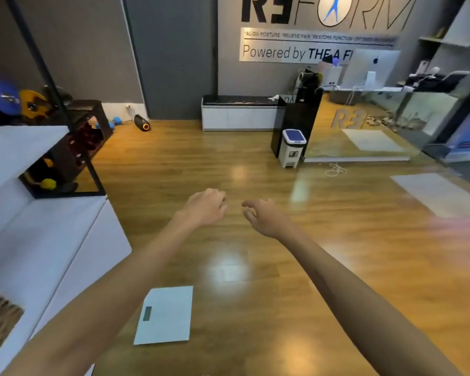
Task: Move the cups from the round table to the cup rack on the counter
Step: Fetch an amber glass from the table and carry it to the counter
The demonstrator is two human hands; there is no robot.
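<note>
Both my arms stretch forward over a wooden floor. My left hand [205,208] hangs with loosely curled fingers and holds nothing. My right hand [263,217] is beside it, a short gap apart, fingers also loosely curled and holding nothing. No cup, round table or cup rack shows in this view. A glass reception counter [385,109] with a computer monitor [369,67] stands at the far right.
White cabinets [46,240] run along the left, with a black shelf of balls [73,147] behind them. A white bathroom scale [164,314] lies on the floor below my arms. A pedal bin [292,147] stands by a black pillar. A white bench [239,114] lines the back wall.
</note>
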